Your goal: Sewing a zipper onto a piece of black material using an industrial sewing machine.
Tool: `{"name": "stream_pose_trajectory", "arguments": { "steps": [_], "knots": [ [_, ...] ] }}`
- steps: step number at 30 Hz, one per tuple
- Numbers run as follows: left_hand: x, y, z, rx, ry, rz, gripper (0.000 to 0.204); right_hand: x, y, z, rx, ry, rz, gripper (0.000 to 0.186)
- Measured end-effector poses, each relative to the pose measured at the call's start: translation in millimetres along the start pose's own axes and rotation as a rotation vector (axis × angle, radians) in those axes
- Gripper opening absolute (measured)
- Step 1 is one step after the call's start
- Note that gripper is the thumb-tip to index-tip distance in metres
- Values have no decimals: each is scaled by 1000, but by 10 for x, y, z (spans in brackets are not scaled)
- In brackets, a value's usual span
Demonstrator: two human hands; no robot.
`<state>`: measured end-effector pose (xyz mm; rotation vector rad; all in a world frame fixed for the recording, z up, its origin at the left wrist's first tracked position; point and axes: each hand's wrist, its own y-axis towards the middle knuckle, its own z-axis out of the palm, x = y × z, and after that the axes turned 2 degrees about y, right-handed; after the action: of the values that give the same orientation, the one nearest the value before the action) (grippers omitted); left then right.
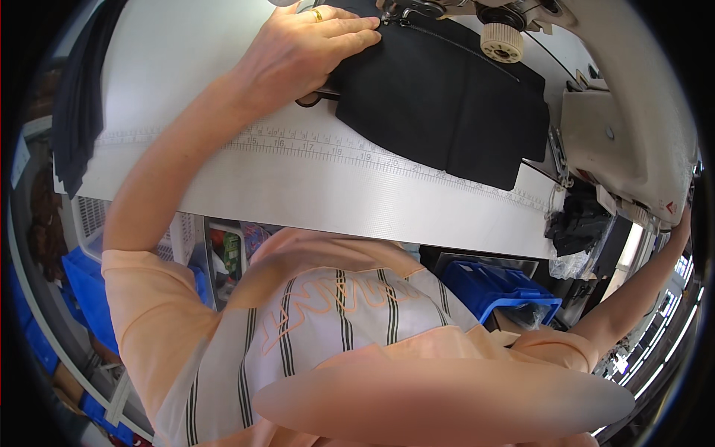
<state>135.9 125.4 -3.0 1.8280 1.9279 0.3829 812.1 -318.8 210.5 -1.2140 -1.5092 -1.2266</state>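
Observation:
My left hand (302, 48) lies on a black fabric piece (424, 112), fingers stretched toward the presser foot (389, 16) of a sewing machine (625, 127). The fabric spreads flat to the right under the machine's arm. A thin line like a zipper or seam (462, 49) crosses its upper part. Beside my left wrist, a dark curved loop (307, 99) sticks out from under the hand; its kind cannot be made out. My right forearm (633, 298) reaches up at the far right, and its hand is hidden behind the machine.
A printed ruler scale (335, 149) runs along the white tabletop (298, 190). Dark cloth strips (80, 97) hang at the table's left end. Below the front edge sit a blue bin (499, 287) and a white basket (182, 238). Black scraps (581, 220) lie at the right.

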Motion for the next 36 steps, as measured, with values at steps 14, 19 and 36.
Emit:
{"name": "stream_pose_trajectory", "arguments": {
  "steps": [14, 19, 36],
  "knots": [
    [44, -14, 121, -79, 125, -54, 54, -704, -1534, 475, -11, 311, -430, 54],
    [25, -33, 118, 14, 198, -98, 69, -58, -1254, 426, -5, -154, -69, 62],
    [-48, 73, -26, 51, 112, -93, 61, -192, 151, -308, 46, 9, 35, 42]
  ]
}}
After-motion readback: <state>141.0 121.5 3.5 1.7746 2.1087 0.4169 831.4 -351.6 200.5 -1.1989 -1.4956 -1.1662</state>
